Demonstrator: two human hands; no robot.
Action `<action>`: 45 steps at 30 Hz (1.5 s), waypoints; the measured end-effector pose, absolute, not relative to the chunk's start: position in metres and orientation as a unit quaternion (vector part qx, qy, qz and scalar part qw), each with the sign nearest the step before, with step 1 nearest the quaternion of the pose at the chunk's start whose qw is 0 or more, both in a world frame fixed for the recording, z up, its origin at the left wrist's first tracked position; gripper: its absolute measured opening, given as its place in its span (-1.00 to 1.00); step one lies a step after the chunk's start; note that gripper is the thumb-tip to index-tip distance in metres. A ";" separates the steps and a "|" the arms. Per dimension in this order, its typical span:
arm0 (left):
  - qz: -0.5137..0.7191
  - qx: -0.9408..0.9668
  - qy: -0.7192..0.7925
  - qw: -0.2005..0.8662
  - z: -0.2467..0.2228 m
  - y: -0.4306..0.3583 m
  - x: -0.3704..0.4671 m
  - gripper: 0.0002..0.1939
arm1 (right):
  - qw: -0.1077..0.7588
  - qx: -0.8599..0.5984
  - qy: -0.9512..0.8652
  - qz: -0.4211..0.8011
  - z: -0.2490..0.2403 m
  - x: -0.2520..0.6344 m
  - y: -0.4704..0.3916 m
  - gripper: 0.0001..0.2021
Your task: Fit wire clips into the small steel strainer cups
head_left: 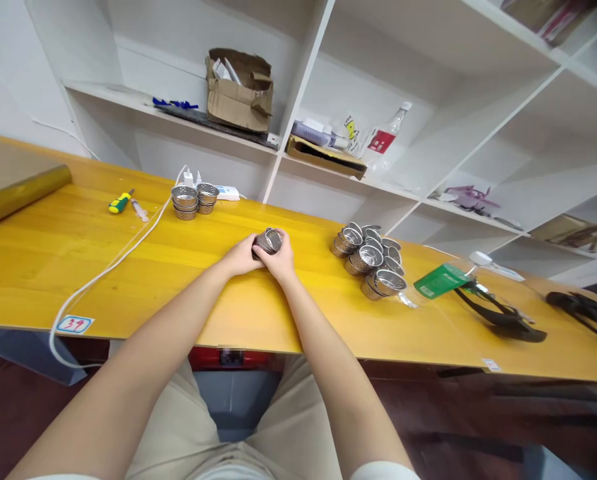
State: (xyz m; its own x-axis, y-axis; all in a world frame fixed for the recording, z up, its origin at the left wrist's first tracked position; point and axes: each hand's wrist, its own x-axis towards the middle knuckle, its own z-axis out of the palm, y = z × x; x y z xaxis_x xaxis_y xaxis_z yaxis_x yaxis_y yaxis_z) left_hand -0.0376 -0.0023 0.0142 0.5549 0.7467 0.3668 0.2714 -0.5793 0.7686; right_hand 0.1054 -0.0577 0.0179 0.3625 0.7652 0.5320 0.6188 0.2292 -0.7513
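Observation:
Just above the yellow table, a perforated metal cup is gripped between my two hands; it may be more than one, nested. My left hand wraps round its left side, and my right hand holds its right side with the thumb across the near face. Some of the fingers are hidden behind the metal. To the left at the back stand two short stacks of similar perforated cups. A larger cluster of stacked cups stands to the right of my hands.
A white cable runs over the table and its front edge. A screwdriver lies at left. Right of the cluster are a green box and a black strap. White shelving rises behind, with a torn cardboard box.

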 end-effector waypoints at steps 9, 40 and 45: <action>0.328 0.827 0.347 0.295 0.021 -0.007 -0.039 -0.39 | 0.576 -0.606 -0.540 0.100 0.025 0.101 -0.066 -0.27; 0.450 0.831 0.298 0.137 0.036 -0.028 -0.036 -0.20 | 0.538 -0.559 -0.624 -0.090 0.036 0.092 -0.079 -0.63; 0.443 0.824 0.319 0.150 0.040 -0.027 -0.037 -0.29 | 0.510 -0.543 -0.662 -0.079 0.039 0.092 -0.085 -0.73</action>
State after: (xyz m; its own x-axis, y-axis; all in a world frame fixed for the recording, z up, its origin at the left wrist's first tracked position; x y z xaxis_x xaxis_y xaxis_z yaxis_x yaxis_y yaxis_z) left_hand -0.0374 -0.0268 0.0395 0.4037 0.6591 0.6345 0.3936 -0.7512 0.5299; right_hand 0.0923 -0.0845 0.0392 0.1099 0.6388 0.7615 0.8002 0.3976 -0.4490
